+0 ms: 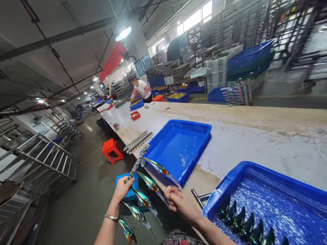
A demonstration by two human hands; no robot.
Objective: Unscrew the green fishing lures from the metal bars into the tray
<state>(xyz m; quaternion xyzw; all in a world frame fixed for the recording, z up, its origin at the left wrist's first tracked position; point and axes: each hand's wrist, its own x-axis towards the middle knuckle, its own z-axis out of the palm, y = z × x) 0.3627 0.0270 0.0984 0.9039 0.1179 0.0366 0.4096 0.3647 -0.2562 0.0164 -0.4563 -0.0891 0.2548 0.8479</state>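
Observation:
My left hand [123,189] is closed round a thin metal rack bar [137,164] that slants up toward the table edge. Several iridescent fishing lures [150,183] hang off the bar in a row, reaching down to my wrist. My right hand [176,200] is closed, its fingers pinched on the clear lip of one lure near the table's edge. An empty blue tray [178,126] lies on the table just beyond the bar. A second blue tray [255,169] at my right holds a row of dark lure bodies [245,223].
A long white worktable [255,132] runs away from me. More metal rack bars [139,141] lie on it beside a small red tray [135,115]. An orange stool [112,150] and a blue stool [127,190] stand on the floor. A person [140,89] works at the far end.

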